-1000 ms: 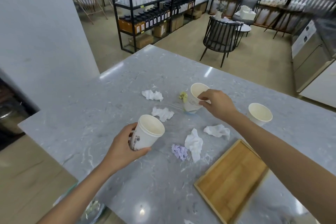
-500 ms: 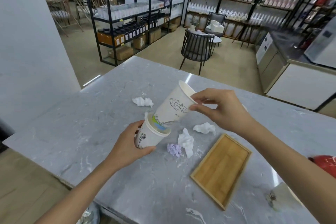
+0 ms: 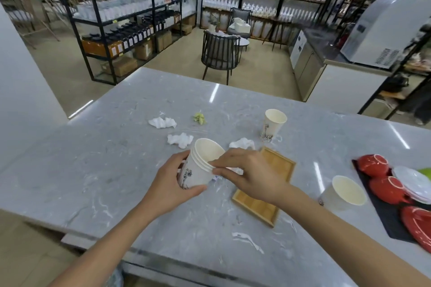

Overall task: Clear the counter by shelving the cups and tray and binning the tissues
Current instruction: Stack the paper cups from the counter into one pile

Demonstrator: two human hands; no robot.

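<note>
Over the grey marble counter [image 3: 116,170], my left hand [image 3: 168,186] grips the side of a stack of nested white paper cups [image 3: 200,165], tilted to the right. My right hand [image 3: 245,172] pinches the stack's rim with its fingertips. A single paper cup [image 3: 272,124] stands upright farther back, and another [image 3: 345,193] stands near the right. The wooden tray [image 3: 275,184] lies flat under my right wrist. Crumpled white tissues [image 3: 163,122] [image 3: 179,140] [image 3: 242,143] and a yellow-green one [image 3: 199,117] lie scattered behind the stack.
A dark mat with red cups [image 3: 373,165], a red dish [image 3: 417,223] and white plates [image 3: 412,182] sits at the counter's right end. Black shelving racks [image 3: 121,18] and a dark chair [image 3: 220,53] stand on the floor beyond the counter.
My right hand lifted a cup off the counter and pushed it down into the cup in my left hand. The two now sit nested. The view shifted right, showing the red dishes.
</note>
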